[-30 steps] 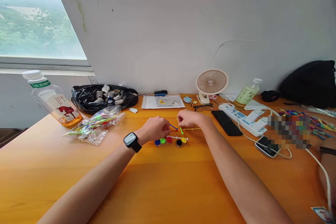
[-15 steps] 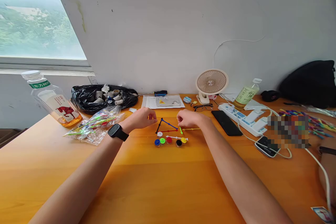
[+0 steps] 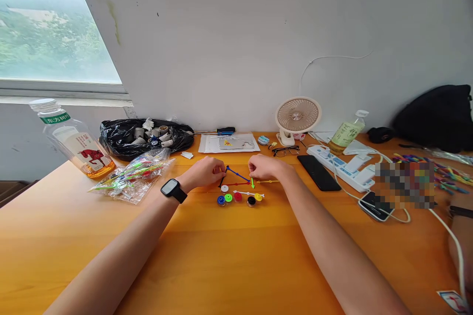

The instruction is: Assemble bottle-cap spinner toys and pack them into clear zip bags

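My right hand (image 3: 263, 166) is closed, pinching a green arrow (image 3: 253, 183) that points down toward the table. My left hand (image 3: 210, 171) has its fingers pressed together at the upper part of a black arrow (image 3: 221, 180). That arrow forms a triangle with a blue arrow (image 3: 238, 174) and a red arrow (image 3: 236, 184). A yellow arrow (image 3: 269, 181) lies under my right wrist. In front are a white arrow (image 3: 242, 193), a white disc (image 3: 224, 188) and a row of small round pieces: blue (image 3: 220, 200), green (image 3: 228, 198), red (image 3: 238, 197), black (image 3: 251, 201), yellow (image 3: 258, 197).
At the left stand a tea bottle (image 3: 79, 145), a clear plastic bag (image 3: 135, 179) and a black bag (image 3: 111, 140) of pipe fittings. A fan (image 3: 298, 115), glasses (image 3: 286, 151), a phone (image 3: 318, 172) and a power strip (image 3: 338, 167) are at the right. Another person's arm (image 3: 460, 231) shows at the right edge.
My left hand has moved right to the black arrow, its fingers closing there. The green arrow in my right hand has turned more upright and shifted slightly left.
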A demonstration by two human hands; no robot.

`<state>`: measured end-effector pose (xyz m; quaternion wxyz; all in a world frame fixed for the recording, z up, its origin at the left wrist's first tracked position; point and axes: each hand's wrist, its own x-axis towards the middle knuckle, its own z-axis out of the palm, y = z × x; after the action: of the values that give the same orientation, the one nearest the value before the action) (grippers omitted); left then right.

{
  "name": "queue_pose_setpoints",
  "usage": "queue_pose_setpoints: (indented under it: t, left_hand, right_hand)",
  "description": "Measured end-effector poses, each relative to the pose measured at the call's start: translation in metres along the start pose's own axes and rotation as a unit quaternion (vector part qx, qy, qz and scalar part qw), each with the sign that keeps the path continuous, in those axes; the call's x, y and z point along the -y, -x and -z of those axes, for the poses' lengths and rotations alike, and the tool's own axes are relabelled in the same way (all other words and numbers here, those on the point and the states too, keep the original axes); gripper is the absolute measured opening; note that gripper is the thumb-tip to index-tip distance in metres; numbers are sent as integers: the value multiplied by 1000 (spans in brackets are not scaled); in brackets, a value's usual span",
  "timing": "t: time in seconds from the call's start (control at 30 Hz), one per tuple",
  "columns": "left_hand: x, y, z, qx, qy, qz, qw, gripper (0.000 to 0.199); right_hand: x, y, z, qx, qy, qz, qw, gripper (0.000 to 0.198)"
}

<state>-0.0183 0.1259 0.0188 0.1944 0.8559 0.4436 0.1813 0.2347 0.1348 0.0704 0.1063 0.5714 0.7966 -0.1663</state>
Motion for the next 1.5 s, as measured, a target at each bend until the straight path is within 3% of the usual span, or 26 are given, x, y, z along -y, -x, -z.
queue_pose_setpoints:
  t: [0.13, 0.27, 0.4, 0.57, 0.87, 1.27, 1.5]
  left_hand:
    - [2, 0, -2, -1, 6, 0, 1000, 23]
    - [6, -1, -3, -1, 11, -3, 1000, 23]
    - [8, -1, -4, 1, 20, -9, 1000, 23]
    - [7, -1, -5, 3, 28, -16, 999, 23]
    - [7, -1, -6, -1, 32, -19, 999, 20]
    - [7, -2, -11, -10, 47, -24, 999, 18]
    - [10, 0, -15, -30, 81, -19, 996, 29]
  right_hand:
    - [-1, 0, 0, -28, -5, -3, 1000, 5]
    - [6, -1, -2, -63, -29, 42, 997, 10]
    - [15, -10, -11, -51, -48, 86, 994, 7]
    - [16, -19, -21, -42, -49, 90, 994, 5]
    - [24, -10, -19, -50, -67, 104, 991, 8]
    - [9, -10, -12, -91, -84, 78, 989, 9]
    - [5, -13, -12, -115, -101, 46, 987, 14]
